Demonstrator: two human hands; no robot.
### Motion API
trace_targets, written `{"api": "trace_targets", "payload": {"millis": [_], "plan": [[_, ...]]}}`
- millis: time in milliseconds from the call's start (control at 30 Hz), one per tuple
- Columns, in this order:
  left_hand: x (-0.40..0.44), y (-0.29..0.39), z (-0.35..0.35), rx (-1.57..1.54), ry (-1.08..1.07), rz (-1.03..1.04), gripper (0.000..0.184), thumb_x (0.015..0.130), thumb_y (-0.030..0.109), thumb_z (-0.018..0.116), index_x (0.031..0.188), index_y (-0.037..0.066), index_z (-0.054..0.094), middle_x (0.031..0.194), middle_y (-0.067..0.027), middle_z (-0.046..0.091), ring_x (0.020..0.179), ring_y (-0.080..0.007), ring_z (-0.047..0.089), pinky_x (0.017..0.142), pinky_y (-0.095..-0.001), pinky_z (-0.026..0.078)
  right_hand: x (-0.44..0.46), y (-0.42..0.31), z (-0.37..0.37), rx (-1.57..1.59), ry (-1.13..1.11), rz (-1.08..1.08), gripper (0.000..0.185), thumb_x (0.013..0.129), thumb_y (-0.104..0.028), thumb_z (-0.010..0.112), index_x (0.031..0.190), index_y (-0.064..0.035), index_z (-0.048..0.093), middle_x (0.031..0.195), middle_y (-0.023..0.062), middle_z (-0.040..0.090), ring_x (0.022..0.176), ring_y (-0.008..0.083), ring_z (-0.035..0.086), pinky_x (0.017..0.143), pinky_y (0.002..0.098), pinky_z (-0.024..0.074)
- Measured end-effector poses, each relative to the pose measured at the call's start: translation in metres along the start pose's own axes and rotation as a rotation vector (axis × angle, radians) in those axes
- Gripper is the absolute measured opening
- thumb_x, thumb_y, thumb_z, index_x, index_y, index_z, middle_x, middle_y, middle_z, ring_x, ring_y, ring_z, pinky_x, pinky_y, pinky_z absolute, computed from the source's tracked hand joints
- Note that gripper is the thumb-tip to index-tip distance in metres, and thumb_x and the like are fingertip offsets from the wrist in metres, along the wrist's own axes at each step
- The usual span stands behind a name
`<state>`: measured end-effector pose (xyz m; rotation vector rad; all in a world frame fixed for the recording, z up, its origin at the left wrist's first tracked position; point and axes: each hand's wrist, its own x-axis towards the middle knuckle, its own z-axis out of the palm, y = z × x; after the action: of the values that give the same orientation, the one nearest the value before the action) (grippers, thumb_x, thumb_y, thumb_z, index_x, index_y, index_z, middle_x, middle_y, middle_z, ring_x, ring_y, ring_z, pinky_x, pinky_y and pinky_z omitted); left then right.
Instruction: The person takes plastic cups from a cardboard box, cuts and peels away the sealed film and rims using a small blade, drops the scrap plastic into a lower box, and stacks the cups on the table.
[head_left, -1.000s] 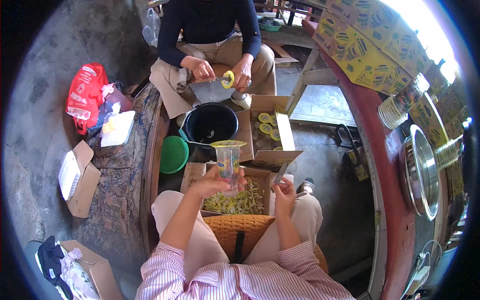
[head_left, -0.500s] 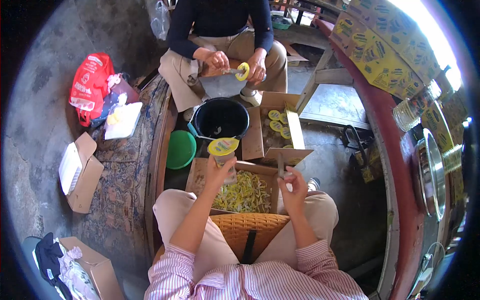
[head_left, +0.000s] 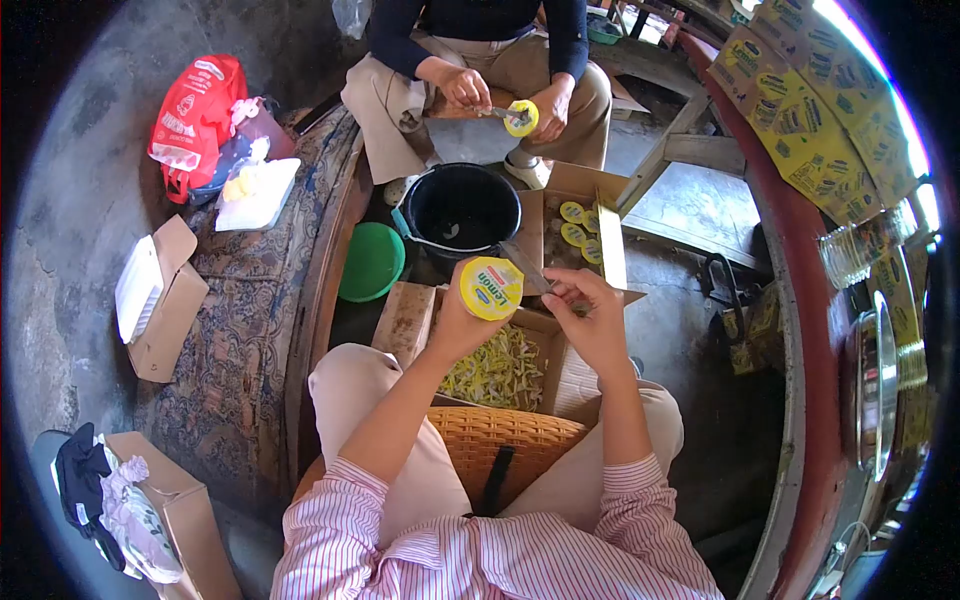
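A plastic cup with a yellow lemon-printed lid [head_left: 490, 288] is in my left hand [head_left: 460, 322], its lid facing up toward me. My right hand [head_left: 590, 318] grips a knife [head_left: 527, 268], whose blade reaches up-left to beside the lid's upper right edge. Beneath my hands, an open cardboard box [head_left: 405, 318] holds many yellow-green strips [head_left: 500, 370]. Just beyond stands a black bucket [head_left: 462, 212], and another box [head_left: 583, 182] with several yellow-lidded cups is to its right.
A person sits opposite, holding a yellow-rimmed cup [head_left: 521, 118] and a blade. Left of the bucket is a green basin [head_left: 372, 262]. A red bag [head_left: 200, 122] and a cardboard box [head_left: 168, 310] lie further left. A red-edged table [head_left: 800, 260] runs along the right.
The cup in my left hand has tilted so its lid faces me. My right hand has brought the knife leftward to the lid. The view has shifted slightly.
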<state>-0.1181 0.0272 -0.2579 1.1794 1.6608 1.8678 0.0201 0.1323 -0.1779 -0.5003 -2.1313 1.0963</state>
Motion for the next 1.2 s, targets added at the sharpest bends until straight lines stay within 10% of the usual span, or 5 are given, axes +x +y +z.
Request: {"api": "trace_targets", "payload": {"millis": [1200], "plan": [[0.002,-0.006,0.001,-0.077,0.009,-0.033,0.067,0.061,-0.006,0.066,0.118,0.004,0.032,0.109,-0.0112,0.050,0.102,-0.0195,0.051,0.087,-0.0313,0.042,0.002,-0.012,0.021,-0.248,-0.178,-0.113,0.029,0.069,0.004,0.057,0.096,-0.0032,0.063,0.075,0.0129,0.051,0.067,0.0288,0.055,0.061,0.0365,0.0457]]}}
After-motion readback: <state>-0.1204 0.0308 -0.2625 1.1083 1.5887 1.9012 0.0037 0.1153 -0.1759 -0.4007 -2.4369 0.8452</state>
